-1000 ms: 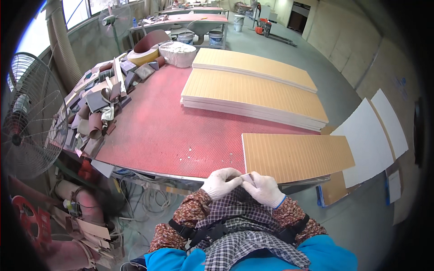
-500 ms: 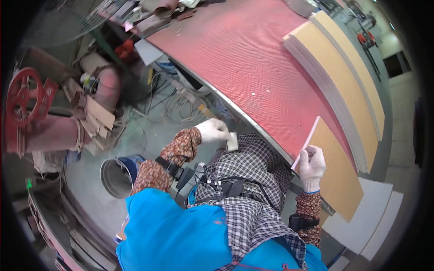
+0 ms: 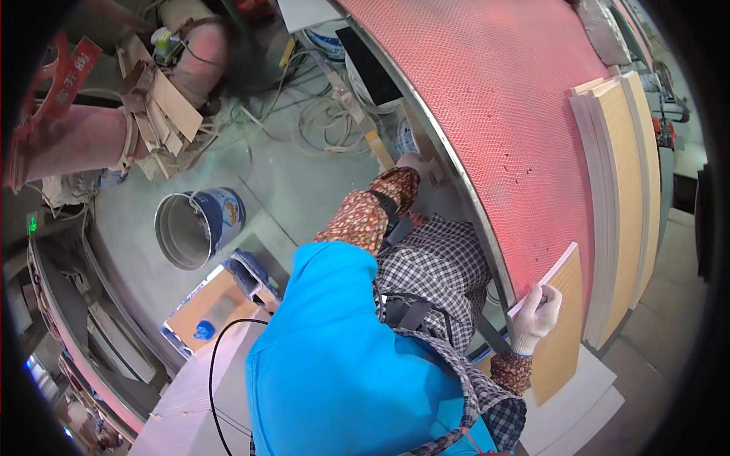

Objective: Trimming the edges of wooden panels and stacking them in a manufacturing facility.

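Observation:
My right hand (image 3: 535, 319), in a white knit glove, is closed on the upper left edge of a flat wood-grain board (image 3: 561, 327). That board stands tilted at the near right end of the red mesh-topped table (image 3: 487, 99), its pale edge facing me. My left hand (image 3: 414, 164), also gloved, reaches low beside the table's metal edge. A small tan piece (image 3: 436, 173) shows just past its fingers, which are in shadow and too unclear to read.
Stacked wood-grain boards (image 3: 617, 205) lie along the table's right side. White panels (image 3: 566, 406) sit below the held board. On the floor at left are a blue-and-white bucket (image 3: 201, 226), coiled hoses (image 3: 328, 125) and wood scraps (image 3: 163, 114) by a large dusty pipe (image 3: 72, 144).
My left hand has moved forward and right, down beside the table edge; the small pale block it held no longer shows plainly. My right hand still grips the board. The view has turned.

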Demonstrator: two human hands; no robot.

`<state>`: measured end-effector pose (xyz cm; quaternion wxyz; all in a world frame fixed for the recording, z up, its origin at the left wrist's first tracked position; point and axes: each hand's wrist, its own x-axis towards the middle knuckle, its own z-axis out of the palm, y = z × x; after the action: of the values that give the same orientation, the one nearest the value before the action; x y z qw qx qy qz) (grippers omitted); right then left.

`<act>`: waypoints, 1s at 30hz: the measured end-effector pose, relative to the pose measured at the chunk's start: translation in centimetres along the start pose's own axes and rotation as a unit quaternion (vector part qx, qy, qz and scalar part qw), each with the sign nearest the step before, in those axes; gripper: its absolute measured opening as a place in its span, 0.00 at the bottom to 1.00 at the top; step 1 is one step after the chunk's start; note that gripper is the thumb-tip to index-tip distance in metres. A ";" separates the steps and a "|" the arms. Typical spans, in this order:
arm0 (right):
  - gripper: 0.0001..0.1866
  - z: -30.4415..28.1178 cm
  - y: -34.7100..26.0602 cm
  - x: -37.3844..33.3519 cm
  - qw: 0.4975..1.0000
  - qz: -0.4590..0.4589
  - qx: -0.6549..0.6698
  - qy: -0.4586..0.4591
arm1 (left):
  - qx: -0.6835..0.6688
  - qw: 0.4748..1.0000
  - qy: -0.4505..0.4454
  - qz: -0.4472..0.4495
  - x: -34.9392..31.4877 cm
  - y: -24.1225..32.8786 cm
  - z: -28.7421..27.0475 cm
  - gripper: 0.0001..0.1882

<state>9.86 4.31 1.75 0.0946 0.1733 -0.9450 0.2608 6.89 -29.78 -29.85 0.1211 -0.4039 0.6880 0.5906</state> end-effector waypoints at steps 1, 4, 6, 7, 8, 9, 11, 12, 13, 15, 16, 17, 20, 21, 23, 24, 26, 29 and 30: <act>0.06 -0.2 -0.2 0.0 1.000 -0.002 -0.004 -0.006 | 0.022 1.000 0.018 -0.001 0.4 0.2 0.3 0.34; 0.08 -0.4 -0.2 -0.1 0.998 0.021 -0.044 -0.033 | -0.006 0.999 0.043 -0.004 0.9 1.4 0.9 0.30; 0.08 -0.4 0.0 -0.3 0.999 0.021 -0.010 -0.026 | 0.052 0.997 0.030 0.041 1.2 1.9 0.0 0.26; 0.08 -0.4 0.0 -0.3 0.999 0.022 -0.012 -0.031 | 0.028 0.998 0.055 0.030 2.5 1.5 0.8 0.25; 0.08 -0.5 0.0 -0.3 0.999 0.031 -0.007 -0.038 | 0.021 0.997 0.064 0.044 2.7 1.8 0.6 0.24; 0.09 -0.6 0.0 -0.3 0.998 0.040 -0.002 -0.043 | 0.014 0.995 0.073 0.059 2.5 2.3 0.1 0.24; 0.07 -0.3 0.1 -0.2 0.999 0.033 -0.001 -0.023 | -0.051 0.990 0.079 0.110 3.4 2.5 0.1 0.26; 0.05 -0.1 0.1 -0.2 1.000 0.025 0.003 0.000 | -0.171 0.979 0.026 0.111 1.5 3.3 -0.9 0.27; 0.05 -0.2 0.2 -0.3 1.000 0.027 0.001 0.000 | -0.086 0.974 0.092 0.186 2.7 2.8 0.0 0.25; 0.06 -0.3 -0.1 -0.1 1.000 0.015 -0.003 -0.011 | -0.082 0.975 0.078 0.192 4.7 1.3 0.1 0.21; 0.06 -0.1 -0.6 0.2 1.000 0.005 0.008 -0.027 | -0.038 0.965 0.110 0.237 7.7 -1.5 0.5 0.20; 0.06 -0.1 -0.4 0.2 1.000 0.008 0.005 -0.023 | -0.058 0.958 0.134 0.248 8.5 -1.6 1.4 0.20; 0.06 -0.4 0.6 -0.2 1.000 0.025 -0.007 -0.007 | -0.260 0.945 0.079 0.183 4.7 1.8 1.0 0.19; 0.07 -0.3 0.6 -0.2 1.000 0.025 -0.004 -0.010 | -0.247 0.955 0.064 0.151 4.1 1.7 0.4 0.19; 0.07 -0.4 0.5 -0.1 0.999 0.029 -0.002 -0.015 | -0.233 0.964 0.049 0.120 3.2 1.0 -0.8 0.20; 0.07 -0.4 0.4 0.0 0.999 0.034 -0.002 -0.018 | -0.204 0.973 0.026 0.106 2.8 0.5 -1.4 0.20; 0.07 -0.4 0.7 0.0 0.999 0.035 -0.004 -0.017 | -0.175 0.976 0.011 0.127 1.9 -0.7 -1.9 0.21; 0.07 -0.3 0.7 0.2 1.000 0.024 -0.008 -0.012 | -0.107 0.991 -0.005 0.080 0.8 -2.1 -3.2 0.20; 0.07 -0.2 0.6 0.2 1.000 0.011 -0.011 -0.010 | -0.104 0.991 -0.003 0.081 0.7 -2.8 -3.7 0.20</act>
<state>9.44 4.80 1.71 0.0843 0.1649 -0.9505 0.2495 9.57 -33.33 -31.33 0.0325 -0.3553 0.6531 0.6679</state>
